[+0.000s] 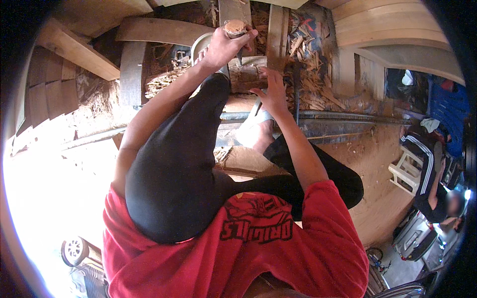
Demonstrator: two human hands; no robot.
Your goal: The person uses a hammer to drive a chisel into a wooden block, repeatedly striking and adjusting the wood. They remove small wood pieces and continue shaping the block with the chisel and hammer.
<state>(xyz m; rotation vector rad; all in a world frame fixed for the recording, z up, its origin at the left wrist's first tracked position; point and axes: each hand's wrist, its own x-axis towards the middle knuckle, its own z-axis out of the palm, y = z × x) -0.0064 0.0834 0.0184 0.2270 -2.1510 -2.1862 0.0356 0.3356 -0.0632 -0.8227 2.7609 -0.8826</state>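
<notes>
My left hand (222, 48) is wrapped round a chisel with a thick wooden handle (235, 27), whose round end faces up. Its narrow blade points down toward a wooden piece (249, 75) lying across the work spot. My right hand (273, 93) is beside the right end of that piece, thumb and fingers apart. I cannot tell whether its fingertips touch the wood. My feet rest near the wood, and a light sandal (258, 116) shows on the right one.
Wood chips (313, 69) are heaped around the work spot. Planks (161, 30) and upright boards stand on both sides. A dark pipe (318, 115) runs crosswise. At the far right, a person sits near a pale plastic stool (407, 170). A toy-like or distant wheeled vehicle (75, 251) shows lower left.
</notes>
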